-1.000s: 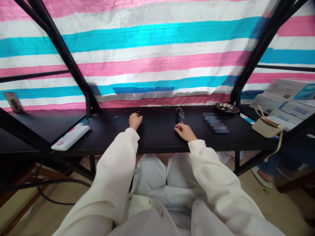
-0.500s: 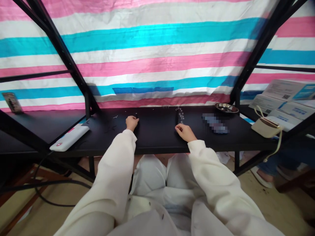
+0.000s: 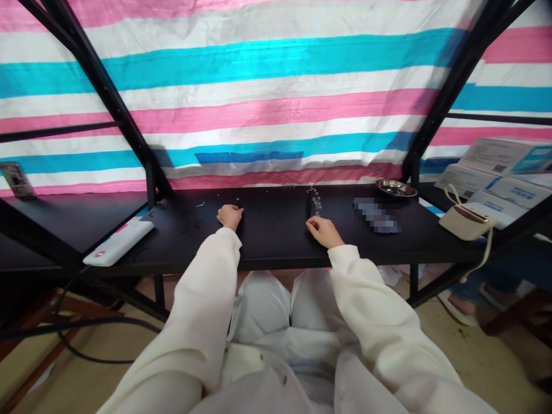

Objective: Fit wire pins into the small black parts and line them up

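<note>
Left hand curled left of the frame's centre, right hand right of centre, fingertips bunched just beside a beaded strand, can't tell what either grip clasps, black tabletop beneath, metal dish at middle right

No lettering can be read; print on the white boxes is blurred
</note>
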Demonstrator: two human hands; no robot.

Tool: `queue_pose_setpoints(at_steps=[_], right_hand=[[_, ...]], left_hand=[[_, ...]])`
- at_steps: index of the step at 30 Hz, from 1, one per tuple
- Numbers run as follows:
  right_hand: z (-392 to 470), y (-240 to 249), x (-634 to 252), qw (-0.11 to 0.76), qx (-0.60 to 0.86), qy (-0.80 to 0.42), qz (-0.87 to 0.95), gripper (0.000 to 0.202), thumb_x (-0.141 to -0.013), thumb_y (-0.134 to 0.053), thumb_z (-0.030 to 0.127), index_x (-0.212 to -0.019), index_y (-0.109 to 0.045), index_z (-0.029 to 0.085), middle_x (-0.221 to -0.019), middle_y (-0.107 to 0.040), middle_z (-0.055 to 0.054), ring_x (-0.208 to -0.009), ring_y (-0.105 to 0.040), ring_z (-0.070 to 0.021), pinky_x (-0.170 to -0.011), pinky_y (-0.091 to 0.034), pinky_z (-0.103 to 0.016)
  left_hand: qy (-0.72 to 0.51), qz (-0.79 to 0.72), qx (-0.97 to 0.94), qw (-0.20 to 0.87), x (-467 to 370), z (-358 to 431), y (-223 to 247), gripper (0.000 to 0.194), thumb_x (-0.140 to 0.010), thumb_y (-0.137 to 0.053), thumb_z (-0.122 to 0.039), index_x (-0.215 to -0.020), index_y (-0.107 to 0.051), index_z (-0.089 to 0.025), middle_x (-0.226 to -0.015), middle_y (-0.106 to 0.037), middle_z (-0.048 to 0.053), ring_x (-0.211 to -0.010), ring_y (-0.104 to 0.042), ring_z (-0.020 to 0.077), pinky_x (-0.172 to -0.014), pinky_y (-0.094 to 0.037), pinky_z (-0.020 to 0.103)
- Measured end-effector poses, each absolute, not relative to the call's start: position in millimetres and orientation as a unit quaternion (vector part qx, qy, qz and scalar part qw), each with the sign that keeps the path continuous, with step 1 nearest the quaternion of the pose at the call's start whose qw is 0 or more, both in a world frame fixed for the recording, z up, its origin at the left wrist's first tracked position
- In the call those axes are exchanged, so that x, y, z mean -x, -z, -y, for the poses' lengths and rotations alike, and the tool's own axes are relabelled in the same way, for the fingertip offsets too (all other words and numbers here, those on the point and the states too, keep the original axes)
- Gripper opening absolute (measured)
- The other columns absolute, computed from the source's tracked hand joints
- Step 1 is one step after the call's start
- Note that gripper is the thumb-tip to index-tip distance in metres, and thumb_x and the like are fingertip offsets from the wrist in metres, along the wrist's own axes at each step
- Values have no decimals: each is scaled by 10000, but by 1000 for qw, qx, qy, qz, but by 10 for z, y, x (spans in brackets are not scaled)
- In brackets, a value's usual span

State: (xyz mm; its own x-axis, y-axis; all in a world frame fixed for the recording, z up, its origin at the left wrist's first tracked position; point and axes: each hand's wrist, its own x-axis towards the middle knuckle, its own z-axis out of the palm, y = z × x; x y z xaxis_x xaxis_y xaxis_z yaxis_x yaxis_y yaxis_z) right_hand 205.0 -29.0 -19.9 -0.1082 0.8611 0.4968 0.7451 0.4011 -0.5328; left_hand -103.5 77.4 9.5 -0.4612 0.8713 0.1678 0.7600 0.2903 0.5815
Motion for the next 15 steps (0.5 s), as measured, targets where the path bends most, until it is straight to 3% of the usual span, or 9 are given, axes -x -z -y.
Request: queue_pose_setpoints(at_steps=[10, 15], right_hand=[[340, 143, -2043, 322, 616, -39, 718, 180, -840, -475, 264, -863, -641, 197, -787, -680, -28, -726, -609, -149, -672, -405, -232], [372, 82, -2018, 257, 710, -18, 655, 202, -861, -447, 271, -886, -632, 195, -872, -683, -61, -827, -622, -178, -679, -406, -245]], left_hand=[[-284, -811, -500, 113, 1045, -751, -130, 327, -636, -714, -425, -903, -701, -238, -1021, -675, 94, -1089, -546, 292, -914, -367, 389], [-283, -784, -533, 144, 1193, -734, -196, 328, -551, -766, -382, -798, -675, -186, -894, -678, 130, -961, -601, 318, -833, -409, 418]])
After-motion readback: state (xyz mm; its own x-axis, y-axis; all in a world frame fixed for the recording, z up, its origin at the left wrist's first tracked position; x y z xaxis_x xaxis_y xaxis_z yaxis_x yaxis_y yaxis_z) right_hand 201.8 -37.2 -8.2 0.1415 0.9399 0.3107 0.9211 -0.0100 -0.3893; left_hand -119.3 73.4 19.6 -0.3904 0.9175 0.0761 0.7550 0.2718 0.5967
